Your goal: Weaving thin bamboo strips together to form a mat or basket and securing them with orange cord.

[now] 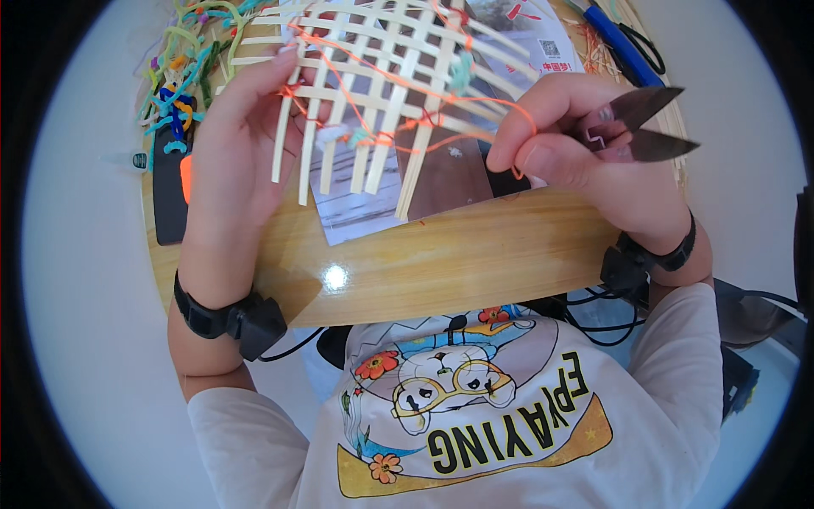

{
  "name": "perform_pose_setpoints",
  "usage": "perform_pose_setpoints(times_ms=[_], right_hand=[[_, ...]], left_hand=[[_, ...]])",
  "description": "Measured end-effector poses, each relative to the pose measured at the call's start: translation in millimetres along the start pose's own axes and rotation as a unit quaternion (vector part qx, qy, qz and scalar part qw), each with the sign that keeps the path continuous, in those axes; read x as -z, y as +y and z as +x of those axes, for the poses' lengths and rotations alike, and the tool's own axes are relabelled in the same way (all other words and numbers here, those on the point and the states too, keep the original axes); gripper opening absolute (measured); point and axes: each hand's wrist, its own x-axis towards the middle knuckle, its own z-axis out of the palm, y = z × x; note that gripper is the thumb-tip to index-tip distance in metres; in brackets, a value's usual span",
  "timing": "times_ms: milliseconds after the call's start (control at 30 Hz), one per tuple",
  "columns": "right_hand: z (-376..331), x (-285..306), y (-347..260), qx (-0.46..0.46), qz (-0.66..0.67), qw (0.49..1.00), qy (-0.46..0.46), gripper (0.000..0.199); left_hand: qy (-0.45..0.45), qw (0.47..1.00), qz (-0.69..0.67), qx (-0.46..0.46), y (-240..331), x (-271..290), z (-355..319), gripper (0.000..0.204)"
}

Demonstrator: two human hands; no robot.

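Pale wood grain covers the table [441,271], its curved near edge facing the person's body. Thumb and forefinger of the right hand [577,140] pinch an orange cord [507,103] narrowly, and scissors [649,109] sit in the same grip with their dark blades parted, pointing outward to the right. The left hand [242,153] holds a woven lattice [403,76] of pale flat strips by its left side, raised over printed sheets [365,204]; several fingers are hidden by the strips, so how firmly they press is hard to tell. The lattice looks light and springy, stiff along each strip yet likely to crack if bent sharply, and smooth enough for loose strips to slide. A broad hold across several crossings seems safer than gripping one free end; the soft cord probably wants a gentle pull, since a hard tug could skew the weave. Long strip ends jut toward the person and toward the right hand, where they could snag. Open room lies on the wood between sheets and near edge; fuzzy coloured stems [182,93] crowd the far left, and a blue-handled tool [617,42] limits the far right.
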Motion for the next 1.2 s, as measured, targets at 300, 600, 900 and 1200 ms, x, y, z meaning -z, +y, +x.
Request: perform_pose_setpoints(times_ms=[300, 600, 900, 1200], right_hand=[[3, 4, 1, 0.045, -0.155, 0.983, -0.081, 0.017], [7, 4, 28, 0.2, -0.156, 0.967, -0.037, 0.024], [15, 8, 18, 0.104, -0.155, 0.977, 0.108, 0.023], [15, 24, 28, 0.201, -0.309, 0.911, 0.186, 0.024]], left_hand=[[-0.008, 0.996, -0.089, 0.021, 0, 7, 4, 0.022], [-0.005, 0.998, -0.058, -0.012, 0, 11, 7, 0.022], [-0.03, 0.997, -0.075, 0.008, -2, 13, 5, 0.023], [-0.025, 0.998, -0.057, 0.0, -2, 7, 4, 0.025]])
